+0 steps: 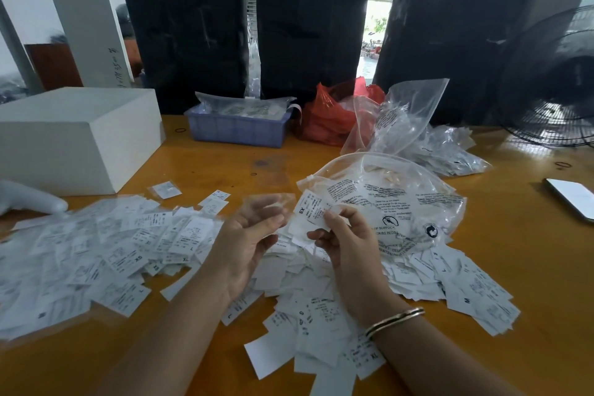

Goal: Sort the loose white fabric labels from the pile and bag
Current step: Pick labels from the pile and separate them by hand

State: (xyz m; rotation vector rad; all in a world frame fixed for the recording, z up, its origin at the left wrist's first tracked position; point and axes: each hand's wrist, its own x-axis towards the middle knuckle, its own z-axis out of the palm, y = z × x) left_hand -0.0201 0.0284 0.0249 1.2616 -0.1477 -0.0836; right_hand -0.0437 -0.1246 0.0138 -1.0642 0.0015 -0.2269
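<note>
We see an orange wooden surface (199, 167) scattered with white labels. At the far left sits a white box (77, 135), and near it the label pile (96, 254) spreads toward us. Farther back stands a blue tray (238, 130) holding bagged labels, with black bundles (183, 35) upright behind it and a white pillar to their left. Our left hand (247, 238) is raised at centre, fingers loosely curled around a small clear sleeve, though blur hides the grip. Our right hand (340, 238), a bangle (393, 321) at the wrist, pinches an XS label (313, 207). Just beyond lies the clear printed bag (405, 199). A red bag (331, 116) sits farther back, a fan (553, 80) far right, a phone (572, 198) near the right edge.
</note>
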